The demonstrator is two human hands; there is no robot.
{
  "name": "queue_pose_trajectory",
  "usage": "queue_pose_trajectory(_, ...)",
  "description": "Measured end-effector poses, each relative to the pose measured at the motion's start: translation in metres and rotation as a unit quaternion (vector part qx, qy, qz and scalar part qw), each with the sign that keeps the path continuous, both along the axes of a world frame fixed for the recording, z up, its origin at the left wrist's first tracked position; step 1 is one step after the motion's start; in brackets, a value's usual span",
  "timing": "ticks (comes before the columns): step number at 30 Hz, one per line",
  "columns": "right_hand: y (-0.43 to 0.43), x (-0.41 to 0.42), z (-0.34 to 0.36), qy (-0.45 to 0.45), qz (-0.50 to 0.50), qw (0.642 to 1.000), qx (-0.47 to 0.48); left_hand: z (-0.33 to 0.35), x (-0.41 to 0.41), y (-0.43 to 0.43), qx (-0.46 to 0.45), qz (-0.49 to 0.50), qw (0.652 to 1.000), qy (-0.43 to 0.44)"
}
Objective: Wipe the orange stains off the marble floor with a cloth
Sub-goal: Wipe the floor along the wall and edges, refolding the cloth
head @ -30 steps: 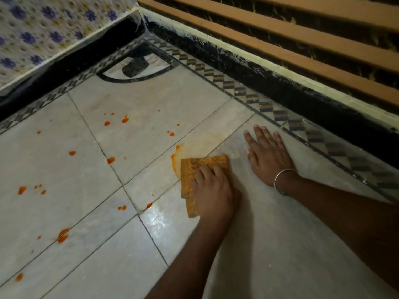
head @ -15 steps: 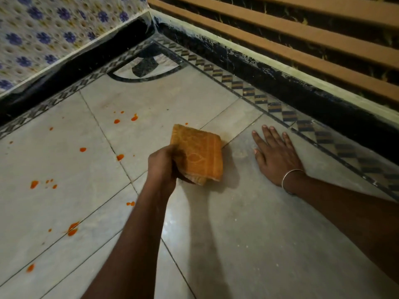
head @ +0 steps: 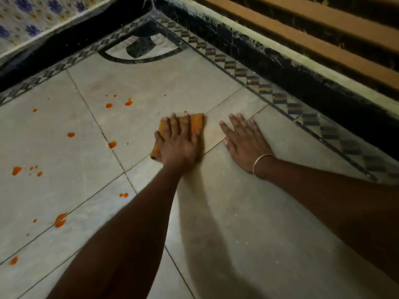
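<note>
A folded orange cloth [head: 197,124] lies flat on the pale marble floor [head: 248,212], and my left hand [head: 178,141] presses down on it with spread fingers, covering most of it. My right hand [head: 244,139], a metal bangle at its wrist, rests palm-down on the floor just right of the cloth, holding nothing. Several orange stains dot the tiles to the left: two drops [head: 118,104] above-left of the cloth, one [head: 112,144] on a tile joint close to the cloth, and a larger smear [head: 60,220] lower left.
A black skirting [head: 302,83] with a diamond-pattern border strip [head: 263,88] runs along the right, under a wall with wooden slats [head: 323,37]. A floral-tiled wall [head: 32,22] closes the far left corner. A black inlay motif [head: 140,47] marks the corner floor.
My left hand lifted the cloth off the floor, turned it over, and set it down flat further up. The smear beside its earlier spot is gone. My right hand stayed planted.
</note>
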State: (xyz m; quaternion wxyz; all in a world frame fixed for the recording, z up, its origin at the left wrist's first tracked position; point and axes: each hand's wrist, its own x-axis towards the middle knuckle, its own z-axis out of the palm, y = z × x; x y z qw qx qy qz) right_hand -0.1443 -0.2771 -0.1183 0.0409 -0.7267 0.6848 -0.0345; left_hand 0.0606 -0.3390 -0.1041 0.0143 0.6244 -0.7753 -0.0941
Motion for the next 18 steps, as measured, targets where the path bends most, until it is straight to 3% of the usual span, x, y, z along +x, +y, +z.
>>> queue_pose_trajectory(3,0.001,-0.002,-0.005,-0.009,-0.009,1.000,-0.002,-0.006,-0.001,0.040,-0.022,0.110,0.994,0.010)
queue_pose_trajectory(6,0.002,-0.001,-0.002,-0.018,-0.007,1.000,0.000,-0.007,-0.037,0.095,-0.014,0.031,0.999,0.010)
queue_pose_trajectory(9,0.003,-0.002,-0.002,-0.009,-0.005,1.000,-0.002,-0.007,-0.048,0.048,-0.031,-0.053,0.998,0.019)
queue_pose_trajectory(12,0.002,-0.004,-0.003,-0.009,-0.011,1.000,-0.007,-0.005,-0.026,0.006,-0.019,0.009,1.000,0.014)
queue_pose_trajectory(15,0.003,0.000,-0.002,-0.015,-0.018,1.000,-0.012,-0.007,-0.025,0.051,-0.044,0.130,0.990,0.034)
queue_pose_trajectory(18,0.004,0.001,-0.001,-0.025,-0.020,0.999,-0.009,-0.008,-0.057,0.102,-0.018,0.074,0.996,0.042)
